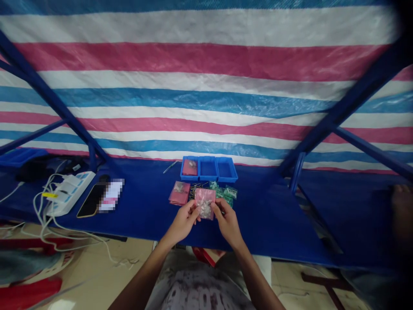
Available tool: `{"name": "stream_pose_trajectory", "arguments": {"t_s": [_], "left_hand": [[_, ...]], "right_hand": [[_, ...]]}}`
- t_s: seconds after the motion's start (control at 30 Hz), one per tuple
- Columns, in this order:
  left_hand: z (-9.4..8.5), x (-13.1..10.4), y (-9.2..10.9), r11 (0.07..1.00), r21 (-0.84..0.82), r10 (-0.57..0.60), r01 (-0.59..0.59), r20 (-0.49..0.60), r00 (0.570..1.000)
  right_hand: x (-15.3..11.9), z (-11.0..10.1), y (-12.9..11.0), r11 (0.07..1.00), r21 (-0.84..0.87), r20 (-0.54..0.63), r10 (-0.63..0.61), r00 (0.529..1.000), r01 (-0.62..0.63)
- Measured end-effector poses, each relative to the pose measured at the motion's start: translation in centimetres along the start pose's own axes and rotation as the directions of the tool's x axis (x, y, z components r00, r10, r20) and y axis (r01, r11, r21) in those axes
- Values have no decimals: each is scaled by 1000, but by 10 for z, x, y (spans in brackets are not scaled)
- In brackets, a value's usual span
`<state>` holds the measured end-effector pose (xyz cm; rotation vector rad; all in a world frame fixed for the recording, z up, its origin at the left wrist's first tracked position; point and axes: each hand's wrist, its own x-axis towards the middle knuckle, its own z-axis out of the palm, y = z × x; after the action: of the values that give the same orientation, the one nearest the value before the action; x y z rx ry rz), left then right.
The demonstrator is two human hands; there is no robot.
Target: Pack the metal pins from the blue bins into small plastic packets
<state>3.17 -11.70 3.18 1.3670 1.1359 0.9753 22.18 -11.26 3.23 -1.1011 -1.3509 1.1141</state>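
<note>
Between my two hands is a pink plastic bag (pixel 205 202) with small pale pieces in its lower part. My left hand (pixel 185 219) pinches its left edge, and my right hand (pixel 226 218) pinches its right edge. Left of it lies a stack of pink bags (pixel 179 193) on the blue table. Several dark, thin metal pieces, like screws, (pixel 194 189) lie just behind the held bag, partly hidden by it. Green-and-clear small bags (pixel 229 192) are heaped to its right. Another pink bag (pixel 190 167) rests in the left one of the blue bins.
Three blue bins (pixel 227 168) stand in a row at the table's back, near a thin pen-like stick (pixel 170 167). To the left are a phone (pixel 92 200), a blurred-out sheet or screen (pixel 111 196) and a white power strip (pixel 71 193) with tangled cables. Blue metal posts (pixel 322 125) flank a striped tarp (pixel 206 94).
</note>
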Motion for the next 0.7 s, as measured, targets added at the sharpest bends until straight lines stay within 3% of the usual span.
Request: {"name": "stream_pose_trajectory", "arguments": {"t_s": [0.17, 0.3, 0.4, 0.47, 0.53, 0.6, 0.7], "left_hand": [[0, 3, 1, 996, 88, -10, 9, 1, 1000], [-15, 21, 11, 972, 226, 83, -66, -65, 994], [-42, 58, 23, 930, 337, 216, -144, -189, 958], [-62, 91, 30, 885, 427, 331, -185, -298, 895], [-79, 126, 35, 829, 545, 357, -126, -342, 870], [-87, 155, 35, 733, 680, 292, 13, -333, 896], [-87, 182, 30, 671, 739, 253, 65, -310, 916]], "right_hand": [[6, -2, -3, 1000, -15, -22, 2, 1000, -2], [7, -3, -2, 1000, -21, -107, 16, 994, -19], [2, -11, 5, 998, -53, -178, 25, 984, -35], [-3, -19, 12, 995, -97, -214, 18, 977, -39], [-7, -29, 20, 990, -133, -251, 11, 968, -46], [-11, -38, 28, 988, -150, -287, -2, 958, -43], [-14, -48, 38, 985, -165, -339, -7, 941, -51]]}}
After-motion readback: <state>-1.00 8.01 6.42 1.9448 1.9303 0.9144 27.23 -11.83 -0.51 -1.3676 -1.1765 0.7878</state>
